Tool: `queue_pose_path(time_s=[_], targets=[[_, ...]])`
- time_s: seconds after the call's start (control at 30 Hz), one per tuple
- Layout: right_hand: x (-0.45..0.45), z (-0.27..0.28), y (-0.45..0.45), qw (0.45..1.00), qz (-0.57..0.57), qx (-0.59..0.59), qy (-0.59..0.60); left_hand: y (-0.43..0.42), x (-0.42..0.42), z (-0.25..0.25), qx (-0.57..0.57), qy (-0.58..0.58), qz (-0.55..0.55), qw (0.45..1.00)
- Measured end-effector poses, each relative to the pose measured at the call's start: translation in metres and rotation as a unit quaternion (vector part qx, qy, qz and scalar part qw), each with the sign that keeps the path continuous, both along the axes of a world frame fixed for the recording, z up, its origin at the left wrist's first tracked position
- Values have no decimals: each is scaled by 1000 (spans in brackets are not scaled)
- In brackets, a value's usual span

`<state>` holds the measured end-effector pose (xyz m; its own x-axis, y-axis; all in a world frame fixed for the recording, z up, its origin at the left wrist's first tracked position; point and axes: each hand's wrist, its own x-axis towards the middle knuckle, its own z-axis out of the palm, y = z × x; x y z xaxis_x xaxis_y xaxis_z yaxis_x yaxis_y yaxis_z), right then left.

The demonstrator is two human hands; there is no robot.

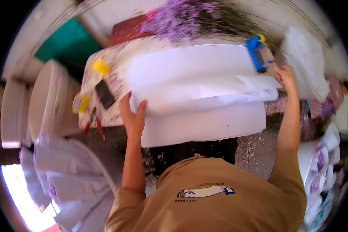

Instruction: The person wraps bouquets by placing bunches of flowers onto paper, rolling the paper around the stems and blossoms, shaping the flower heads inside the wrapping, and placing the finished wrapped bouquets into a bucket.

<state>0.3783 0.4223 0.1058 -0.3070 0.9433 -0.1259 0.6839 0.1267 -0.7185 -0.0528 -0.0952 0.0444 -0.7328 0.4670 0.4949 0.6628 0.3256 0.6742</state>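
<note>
On the surface (118,54), the paper (193,58) lies in sheets, loosely folded across the middle. The left hand (133,118), fingers spread, thumb apart, rests at its left edge; light, even pressure should prevent creases. The right hand (285,76) is curled near the dispenser (255,52); whether it grips anything is unclear.

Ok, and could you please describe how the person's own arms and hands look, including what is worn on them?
The left hand and right hand are bare: no gloves, rings or watch can be made out. The forearms are uncovered too, below the short, loose brown sleeves of a shirt, whose front carries a pale print with a dark blue patch.
</note>
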Motion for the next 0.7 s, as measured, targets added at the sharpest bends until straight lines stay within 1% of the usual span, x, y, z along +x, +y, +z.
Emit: queue_pose_path(time_s=[0.03, 0.07, 0.1, 0.13, 0.17, 0.2, 0.23, 0.27, 0.3, 0.37, 0.4, 0.43, 0.47, 0.5, 0.53, 0.6, 0.63, 0.67, 0.7], targets=[[-39, 28, -54, 998, 14, 13, 52, -13, -8, -10, 15, -136, 15, 990], [-75, 41, -108, 994, 16, 24, 109, -18, -15, -16, 30, -236, 10, 971], [-110, 40, -153, 989, 52, -10, 137, -19, -12, -14, 68, -330, -3, 942], [-143, 42, -194, 982, 84, -40, 166, -18, -10, -17, 122, -397, -28, 909], [-175, 37, -229, 970, 143, -107, 163, -17, -8, -15, 143, -421, -34, 895], [-208, 37, -270, 945, 210, -162, 193, -16, -7, -12, 163, -445, -43, 880], [-240, 36, -308, 917, 227, -226, 239, -16, -5, -12, 167, -443, -42, 880], [-269, 37, -338, 899, 246, -281, 227, -15, -5, -14, 189, -459, -44, 867], [-297, 29, -359, 893, 290, -280, 203, -15, -7, -15, 212, -474, -44, 854], [-342, 9, -388, 914, 338, -215, 66, -15, -10, -16, 211, -478, -46, 852], [-349, 7, -389, 911, 346, -215, 63, -15, -10, -16, 204, -485, -54, 849], [-357, 4, -390, 919, 374, -120, -38, -14, -9, -16, 228, -504, -54, 831], [-363, 5, -393, 908, 395, -21, -137, -13, -11, -16, 234, -502, -48, 831], [-362, 5, -394, 900, 392, 70, -176, -13, -11, -17, 239, -511, -55, 824], [-357, 6, -394, 900, 393, 69, -177, -13, -10, -16, 242, -519, -66, 817], [-343, 8, -391, 850, 449, 169, -216, -12, -13, -17, 237, -519, -65, 819], [-336, 7, -390, 831, 474, 197, -215, -14, -14, -18, 228, -518, -69, 822], [-336, 9, -389, 831, 472, 199, -218, -14, -15, -18, 220, -515, -74, 825], [-337, 12, -388, 834, 467, 220, -197, -14, -16, -19, 219, -516, -77, 825]])
